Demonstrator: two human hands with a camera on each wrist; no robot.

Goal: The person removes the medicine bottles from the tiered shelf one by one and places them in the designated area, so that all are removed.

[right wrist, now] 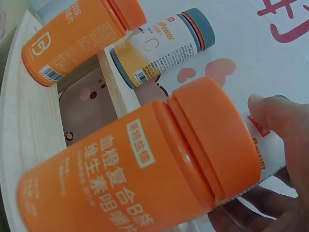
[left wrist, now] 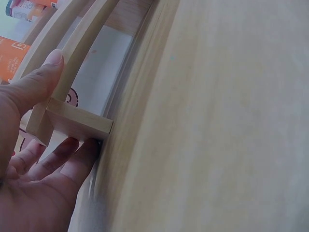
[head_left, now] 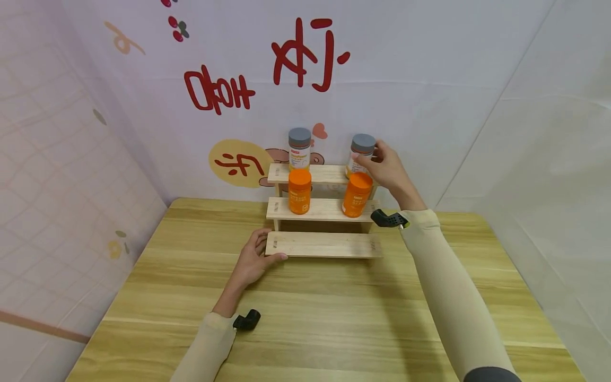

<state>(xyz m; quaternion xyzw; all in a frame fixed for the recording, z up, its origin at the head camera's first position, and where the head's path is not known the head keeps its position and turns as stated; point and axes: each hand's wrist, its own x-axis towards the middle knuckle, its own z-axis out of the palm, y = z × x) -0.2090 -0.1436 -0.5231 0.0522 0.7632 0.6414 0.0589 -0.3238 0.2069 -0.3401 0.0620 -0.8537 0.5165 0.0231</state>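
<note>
A three-step wooden display rack [head_left: 324, 245] stands against the back wall. My left hand [head_left: 251, 261] grips the left end of its lowest step; in the left wrist view the thumb [left wrist: 46, 77] lies on the front and the fingers curl beneath. On the top step's right end, my right hand [head_left: 387, 165] holds a white supplement bottle with a grey cap [head_left: 363, 143]. Another grey-capped bottle [head_left: 299, 151] stands at that step's left. Two orange bottles occupy the middle step, one left [head_left: 299, 193] and one right [head_left: 357, 197]. The right orange bottle [right wrist: 135, 164] partly hides the held bottle in the right wrist view.
The rack rests at the back of a wood-grain table [head_left: 310, 318]. A white printed backdrop [head_left: 406, 79] rises close behind it, with red characters. Similar sheets hang at the left [head_left: 57, 185] and right [head_left: 539, 159].
</note>
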